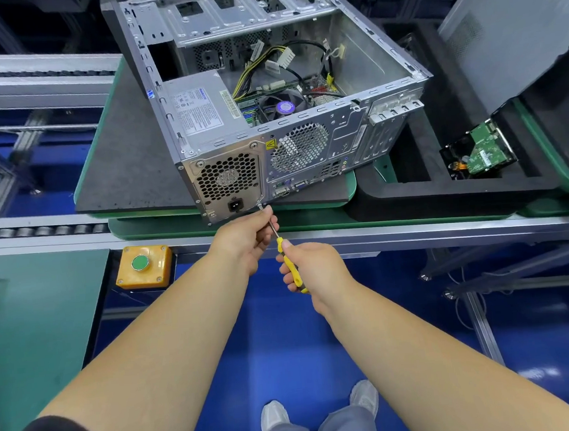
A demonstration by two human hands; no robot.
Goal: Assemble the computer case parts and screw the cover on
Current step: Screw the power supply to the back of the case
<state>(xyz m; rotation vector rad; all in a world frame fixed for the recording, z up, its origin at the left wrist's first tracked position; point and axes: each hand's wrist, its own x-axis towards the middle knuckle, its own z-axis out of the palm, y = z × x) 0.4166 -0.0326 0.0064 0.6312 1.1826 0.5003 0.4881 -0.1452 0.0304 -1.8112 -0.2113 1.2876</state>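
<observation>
A: Right hand?
B: Curled round the yellow handle of a screwdriver, below and right of the case corner.

A: Left hand?
B: Fingers pinching the screwdriver's metal shaft near its tip. The tip sits at a screw on the lower right corner of the power supply's rear plate.

A: Computer case?
B: Lying on its side on a dark mat atop a green pallet on the conveyor worktop. Open side up, cover off. Rear panel faces the person. Inside: power supply at left, fan beside it, loose cables behind.

A: Items to the right?
B: Black foam tray, touching the pallet. A hard drive, circuit board up, lies tilted in one compartment. Grey side panel, leaning at the far right.

A: Near edge?
B: Yellow box with green push button, left of the hands, under the worktop rail.
</observation>
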